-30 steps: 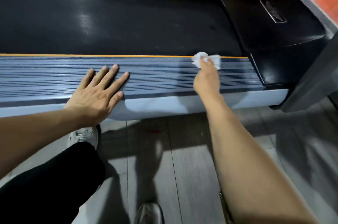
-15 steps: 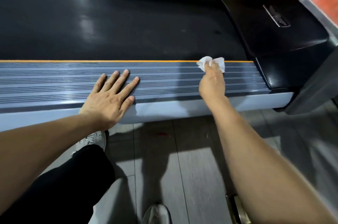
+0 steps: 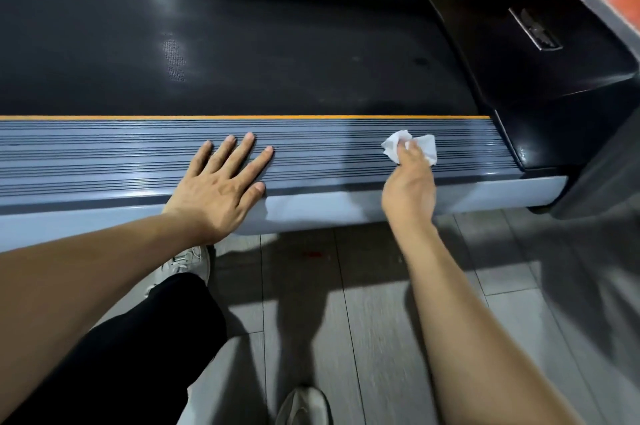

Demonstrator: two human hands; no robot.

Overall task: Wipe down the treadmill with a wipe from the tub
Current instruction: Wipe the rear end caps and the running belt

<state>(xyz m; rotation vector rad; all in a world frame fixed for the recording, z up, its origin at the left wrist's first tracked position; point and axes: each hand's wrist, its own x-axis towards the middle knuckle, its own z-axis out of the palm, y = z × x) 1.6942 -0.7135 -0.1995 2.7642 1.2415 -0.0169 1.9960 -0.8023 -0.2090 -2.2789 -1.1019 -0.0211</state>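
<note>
My right hand (image 3: 408,189) pinches a crumpled white wipe (image 3: 410,147) at the fingertips and presses it onto the ribbed grey side rail (image 3: 104,161), near the black motor cover (image 3: 540,53). The hold is narrow — most of the wad sticks out beyond my fingers. Risk: the ribs may snag the loose paper and drag it free, or tear it. My left hand (image 3: 221,189) lies flat on the same rail, fingers spread, well apart from the wipe — a slip there would tip me toward the belt (image 3: 225,43). Tub not in view.
</note>
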